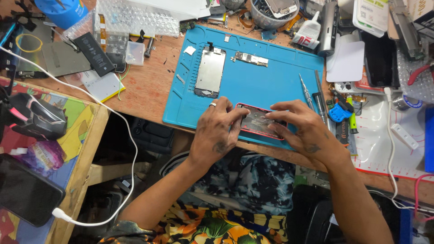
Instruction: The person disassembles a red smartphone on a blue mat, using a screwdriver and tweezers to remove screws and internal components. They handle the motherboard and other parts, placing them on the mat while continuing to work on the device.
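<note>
Left hand and right hand both grip a flat, pink-rimmed phone shell on the near edge of the smooth blue mat.

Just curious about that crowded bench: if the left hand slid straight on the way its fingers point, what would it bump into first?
The left hand points up and away across the blue mat. First in line is probably the silver screen panel, though depth is hard to judge.

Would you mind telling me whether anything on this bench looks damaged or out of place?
Nothing looks spilled. Both hands hold an opened pink phone shell at the blue mat's near edge; its screen panel and circuit board lie apart.
</note>
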